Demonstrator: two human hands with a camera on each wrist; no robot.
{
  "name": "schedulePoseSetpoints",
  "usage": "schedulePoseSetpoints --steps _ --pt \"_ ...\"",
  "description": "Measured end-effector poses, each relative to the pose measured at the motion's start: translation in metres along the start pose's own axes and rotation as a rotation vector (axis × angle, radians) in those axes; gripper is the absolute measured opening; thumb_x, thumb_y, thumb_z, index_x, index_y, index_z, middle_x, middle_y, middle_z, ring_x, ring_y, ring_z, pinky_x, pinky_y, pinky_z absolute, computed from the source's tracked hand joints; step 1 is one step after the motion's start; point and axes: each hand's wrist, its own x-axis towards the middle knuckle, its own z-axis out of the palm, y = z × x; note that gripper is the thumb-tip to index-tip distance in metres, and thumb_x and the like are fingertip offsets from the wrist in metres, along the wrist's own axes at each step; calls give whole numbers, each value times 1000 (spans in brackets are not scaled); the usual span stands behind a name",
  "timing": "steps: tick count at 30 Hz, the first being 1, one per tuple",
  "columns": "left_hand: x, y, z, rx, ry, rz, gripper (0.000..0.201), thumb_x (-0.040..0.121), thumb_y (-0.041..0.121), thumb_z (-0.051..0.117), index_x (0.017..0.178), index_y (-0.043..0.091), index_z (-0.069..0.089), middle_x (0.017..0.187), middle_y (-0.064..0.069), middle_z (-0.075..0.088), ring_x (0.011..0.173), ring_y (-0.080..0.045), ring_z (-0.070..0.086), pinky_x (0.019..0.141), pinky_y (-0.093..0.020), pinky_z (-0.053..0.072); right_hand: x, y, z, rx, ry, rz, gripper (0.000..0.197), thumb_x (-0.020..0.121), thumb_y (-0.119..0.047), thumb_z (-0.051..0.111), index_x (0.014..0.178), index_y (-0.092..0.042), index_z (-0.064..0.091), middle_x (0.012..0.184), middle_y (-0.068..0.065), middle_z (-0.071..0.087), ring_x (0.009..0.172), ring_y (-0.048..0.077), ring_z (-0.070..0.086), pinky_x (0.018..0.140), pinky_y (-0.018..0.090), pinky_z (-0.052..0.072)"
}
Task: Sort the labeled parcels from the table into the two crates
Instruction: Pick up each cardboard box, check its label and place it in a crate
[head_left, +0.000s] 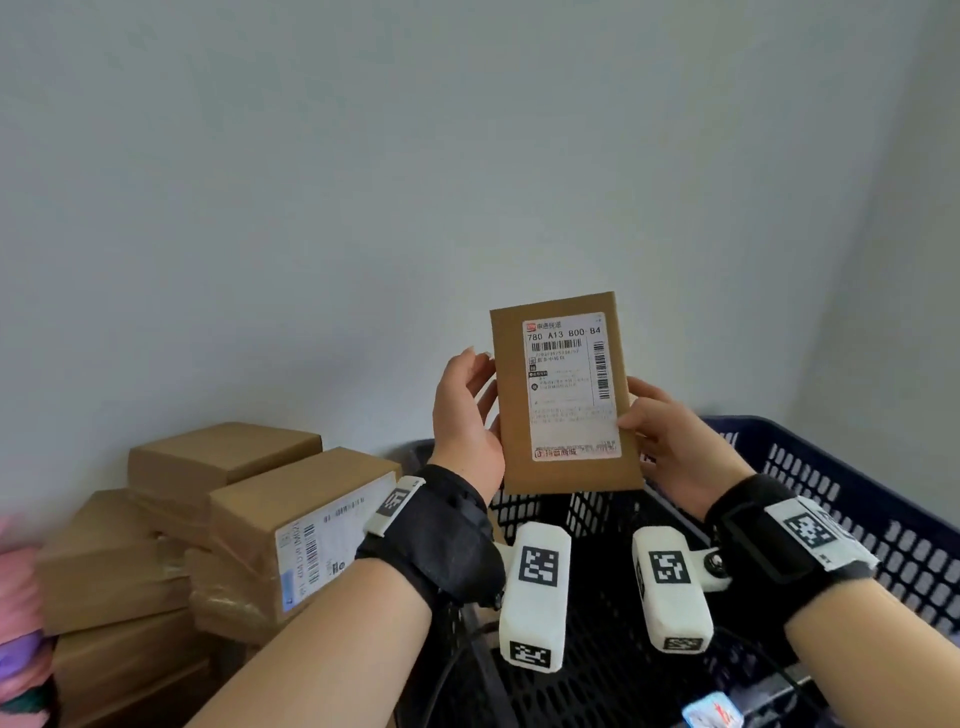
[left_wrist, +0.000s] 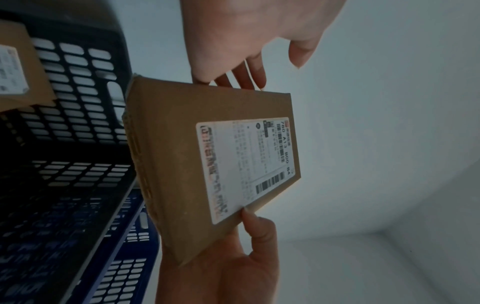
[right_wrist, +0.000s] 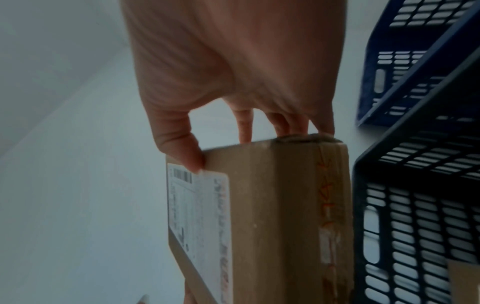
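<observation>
Both hands (head_left: 467, 410) (head_left: 670, 441) — fingers around parcel (head_left: 563, 395)

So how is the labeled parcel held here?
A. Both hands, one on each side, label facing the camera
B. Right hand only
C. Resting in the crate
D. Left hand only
A: the left hand and right hand grip opposite edges of the parcel, raised above the black crate.
</observation>
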Motion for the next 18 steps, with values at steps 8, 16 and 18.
schedulePoseSetpoints --steps 8,16,18 --pt "8 -44 35 8 -5 10 24 95 33 49 92 16 65 94 2 71 94 -15 65 84 -35 46 18 19 -70 56 -30 -32 68 76 5 49 135 -29 50 100 6 69 98 25 63 83 38 46" --pt "27 -94 67 89 42 22 18 91 27 52 91 17 67 99 1 72 102 -18 65 92 -36 47 34 26 -133 111 -153 26 68 62 -13 56 128 -23 58 104 3 66 76 13 62 55 22 46" --pt "29 -105 73 96 46 14 16 90 25 53 91 17 67 98 1 72 100 -17 65 87 -33 48 37 31 -146 114 -179 34 66 63 -14 55 128 -23 59 103 2 66 73 12 59 51 21 43"
